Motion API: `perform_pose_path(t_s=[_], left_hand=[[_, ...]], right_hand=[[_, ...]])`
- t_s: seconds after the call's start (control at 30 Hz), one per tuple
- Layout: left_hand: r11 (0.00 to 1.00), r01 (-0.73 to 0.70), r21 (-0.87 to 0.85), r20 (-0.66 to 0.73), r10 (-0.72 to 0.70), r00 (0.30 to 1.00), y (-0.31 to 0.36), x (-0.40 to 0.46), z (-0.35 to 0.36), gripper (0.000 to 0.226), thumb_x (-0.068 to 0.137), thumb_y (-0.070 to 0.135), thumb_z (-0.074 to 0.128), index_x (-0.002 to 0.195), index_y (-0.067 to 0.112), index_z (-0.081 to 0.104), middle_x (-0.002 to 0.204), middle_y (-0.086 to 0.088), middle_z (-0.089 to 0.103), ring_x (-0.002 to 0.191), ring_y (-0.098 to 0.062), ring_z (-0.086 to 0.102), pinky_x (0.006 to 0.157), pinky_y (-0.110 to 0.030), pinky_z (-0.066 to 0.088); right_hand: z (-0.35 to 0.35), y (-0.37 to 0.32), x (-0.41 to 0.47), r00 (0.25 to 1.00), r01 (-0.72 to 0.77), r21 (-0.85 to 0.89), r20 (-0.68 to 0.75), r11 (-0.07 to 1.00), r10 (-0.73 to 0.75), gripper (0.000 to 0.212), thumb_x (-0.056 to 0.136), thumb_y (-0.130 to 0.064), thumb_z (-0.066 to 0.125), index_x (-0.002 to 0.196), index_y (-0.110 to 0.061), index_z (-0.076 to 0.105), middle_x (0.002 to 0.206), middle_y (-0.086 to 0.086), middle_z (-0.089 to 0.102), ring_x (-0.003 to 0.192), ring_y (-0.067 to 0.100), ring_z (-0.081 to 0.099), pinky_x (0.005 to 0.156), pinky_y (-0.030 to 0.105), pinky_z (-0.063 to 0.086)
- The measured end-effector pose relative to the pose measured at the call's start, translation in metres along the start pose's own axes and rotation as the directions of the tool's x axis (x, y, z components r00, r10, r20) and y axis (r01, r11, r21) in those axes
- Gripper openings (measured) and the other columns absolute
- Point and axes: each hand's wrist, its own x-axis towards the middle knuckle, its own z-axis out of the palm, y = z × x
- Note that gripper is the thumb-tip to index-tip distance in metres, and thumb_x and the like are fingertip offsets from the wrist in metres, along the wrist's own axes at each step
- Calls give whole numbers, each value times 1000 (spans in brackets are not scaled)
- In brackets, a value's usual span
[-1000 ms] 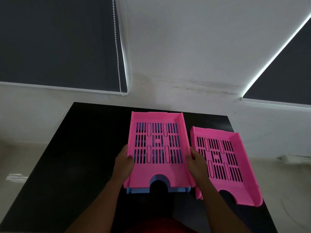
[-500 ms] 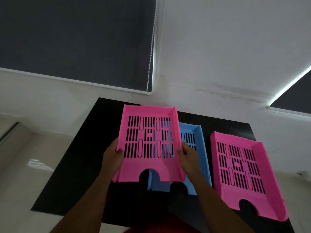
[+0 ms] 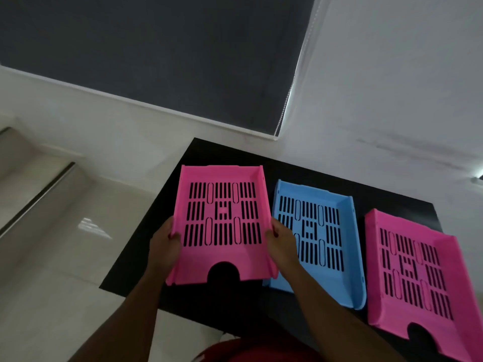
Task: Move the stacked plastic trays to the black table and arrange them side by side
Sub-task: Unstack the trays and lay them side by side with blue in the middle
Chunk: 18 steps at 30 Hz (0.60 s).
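The left hand (image 3: 164, 244) and right hand (image 3: 281, 241) clamped the side walls of the left pink tray (image 3: 222, 223), held over the black table (image 3: 227, 152); it was best lowered level, just left of the blue tray (image 3: 316, 239).

Looks like office: slotted paper trays (image 3: 315, 240) on black worktop (image 3: 308, 171), roller blind (image 3: 156, 53) at 11 o'clock.

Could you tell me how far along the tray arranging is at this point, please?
Nearly finished. The blue tray and the right pink tray already lie side by side on the black table. The left hand and right hand grip the left pink tray by its sides; it just needs setting down beside the blue one.
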Motion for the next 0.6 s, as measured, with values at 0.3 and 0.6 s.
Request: perform_pose_path(t_s=[0.3, 0.6], left_hand=[[997, -22, 71, 30, 20, 999, -38, 2, -19, 20, 100, 4, 39, 107, 9, 56, 87, -8, 67, 77, -23, 68, 64, -29, 52], [997, -24, 73, 53, 21, 998, -48, 4, -19, 24, 100, 3, 37, 113, 10, 56, 85, -8, 66, 73, -20, 68, 60, -23, 48]], right_hand=[[26, 2, -13, 991, -76, 50, 116, 996, 69, 35, 97, -3, 48, 120, -23, 65, 98, -6, 71, 86, 7, 69, 66, 17, 54], [35, 8, -13, 981, -145, 54, 141, 988, 137, 37, 97, 1, 48, 122, -23, 62, 102, 0, 71, 93, 18, 71, 76, 28, 60]])
